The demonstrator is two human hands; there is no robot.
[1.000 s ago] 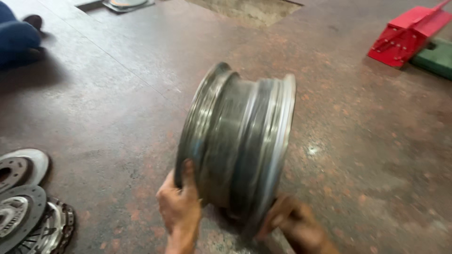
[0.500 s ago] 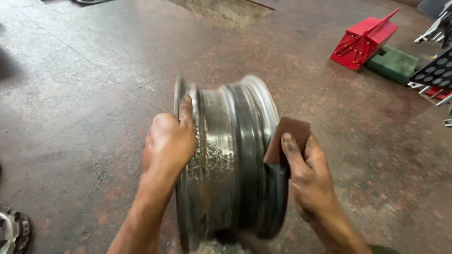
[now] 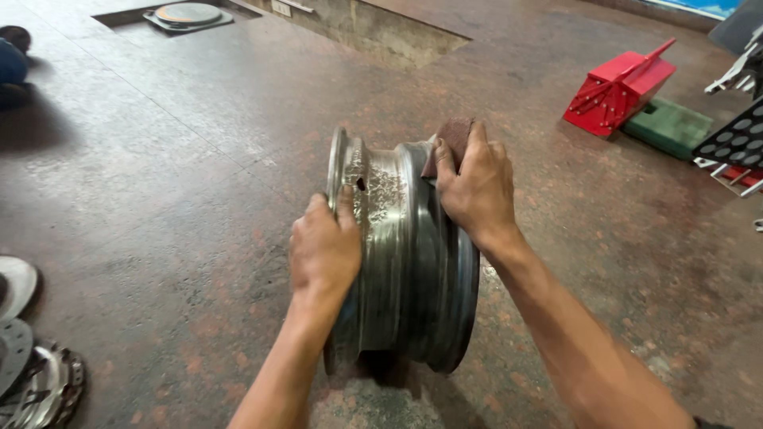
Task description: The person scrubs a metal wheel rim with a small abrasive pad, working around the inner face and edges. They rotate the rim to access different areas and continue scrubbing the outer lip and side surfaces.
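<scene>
We steady the steel wheel rim (image 3: 401, 254) upright on the floor (image 3: 183, 183), left hand (image 3: 324, 253) clasped over its near flange. Our right hand (image 3: 477, 187) presses a brown abrasive sheet (image 3: 451, 141) against the top edge. The rim may roll or tip if the pressure runs sideways. The speckled workshop floor carries metal discs (image 3: 28, 357) at left and a red stand (image 3: 616, 89) at far right.

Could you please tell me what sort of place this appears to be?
Probably a vehicle repair or tyre workshop. A bare steel wheel rim stands on a stained concrete floor, round metal discs lie at the left, and a red metal stand sits beyond.
</scene>
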